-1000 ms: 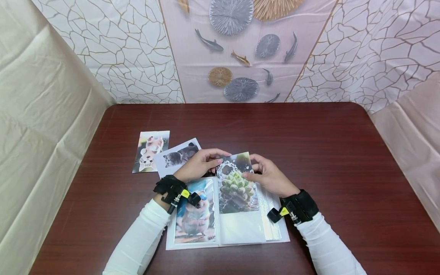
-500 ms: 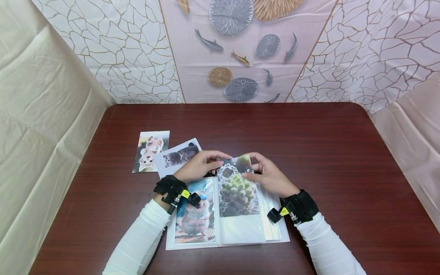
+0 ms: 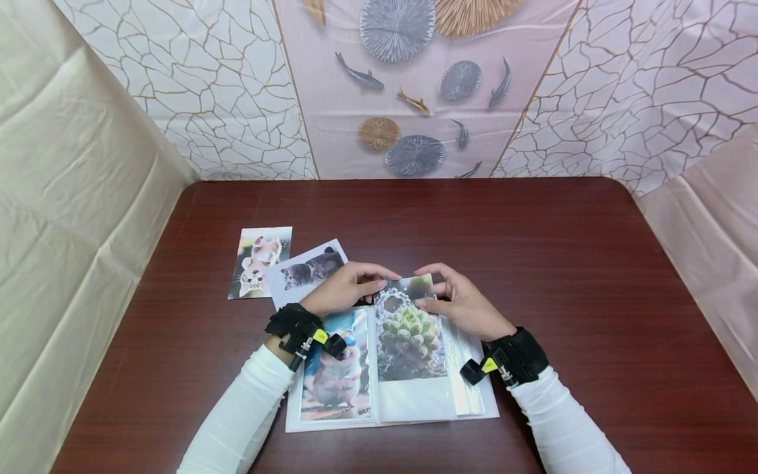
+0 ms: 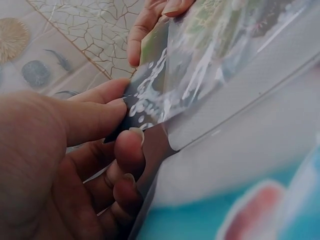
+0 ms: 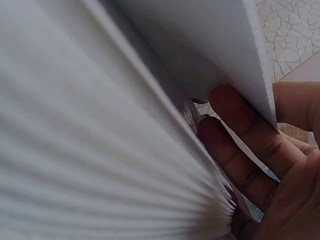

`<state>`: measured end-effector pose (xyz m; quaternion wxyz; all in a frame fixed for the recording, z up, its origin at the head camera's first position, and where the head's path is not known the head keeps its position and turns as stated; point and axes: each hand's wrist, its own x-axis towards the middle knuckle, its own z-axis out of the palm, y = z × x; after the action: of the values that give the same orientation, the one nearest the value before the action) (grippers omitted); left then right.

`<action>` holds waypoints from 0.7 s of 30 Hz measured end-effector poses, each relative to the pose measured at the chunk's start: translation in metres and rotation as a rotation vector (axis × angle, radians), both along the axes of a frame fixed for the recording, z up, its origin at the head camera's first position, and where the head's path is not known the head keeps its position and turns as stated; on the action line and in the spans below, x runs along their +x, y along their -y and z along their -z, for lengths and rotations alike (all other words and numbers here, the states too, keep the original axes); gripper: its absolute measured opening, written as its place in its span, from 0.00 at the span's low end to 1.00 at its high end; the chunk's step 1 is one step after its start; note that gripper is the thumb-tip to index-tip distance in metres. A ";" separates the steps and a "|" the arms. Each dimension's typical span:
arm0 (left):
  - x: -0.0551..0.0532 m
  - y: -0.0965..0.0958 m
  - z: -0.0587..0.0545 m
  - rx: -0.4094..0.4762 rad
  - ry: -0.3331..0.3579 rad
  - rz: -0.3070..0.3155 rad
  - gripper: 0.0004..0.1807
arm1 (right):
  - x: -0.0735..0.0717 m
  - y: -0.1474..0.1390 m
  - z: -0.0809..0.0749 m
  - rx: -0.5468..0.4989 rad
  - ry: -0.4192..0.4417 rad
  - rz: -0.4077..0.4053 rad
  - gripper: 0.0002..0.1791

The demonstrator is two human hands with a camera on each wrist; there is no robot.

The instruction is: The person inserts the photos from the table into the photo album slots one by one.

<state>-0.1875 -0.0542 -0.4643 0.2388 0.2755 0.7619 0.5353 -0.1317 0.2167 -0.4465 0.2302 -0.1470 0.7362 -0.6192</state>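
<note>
I see a succulent photo (image 3: 411, 336), pale green rosettes on dark grey, partly inside a clear sleeve (image 3: 414, 400) of the open album (image 3: 331, 424), left hand (image 3: 349, 284) pinching its top left corner, right hand (image 3: 464, 306) gripping its upper right edge.

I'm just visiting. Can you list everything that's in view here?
table: 1, reddish-brown, underneath
photo album: 1, white, open on it
succulent photo: 1, green and grey, partly in album's right page
animal photo: 1, blue and pink, left page
grey cat photo: 1, grey, beyond left page
white kitten photo: 1, white, table's left side
backdrop: 1, white, pink, gold, behind
side cloths: 2, cream, either side
wrist cameras: 2, black, each wrist
sleeves: 2, white, forearms
left hand: 1, bare, pinching succulent photo's corner
right hand: 1, bare, holding its right edge
</note>
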 end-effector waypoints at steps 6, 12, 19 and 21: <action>0.001 0.000 -0.001 0.005 0.012 -0.002 0.15 | 0.000 0.000 -0.001 0.010 -0.005 0.006 0.29; 0.001 -0.001 0.000 0.022 0.036 -0.004 0.14 | 0.000 0.001 0.000 0.015 -0.023 0.011 0.26; 0.002 -0.002 0.000 0.033 0.055 0.005 0.14 | 0.000 0.002 0.000 0.016 -0.029 0.013 0.23; 0.001 -0.002 0.000 0.025 0.047 0.010 0.14 | 0.000 0.002 0.000 0.008 -0.016 0.014 0.22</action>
<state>-0.1862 -0.0521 -0.4646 0.2559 0.2695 0.7479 0.5501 -0.1321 0.2148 -0.4464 0.2207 -0.1459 0.7413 -0.6168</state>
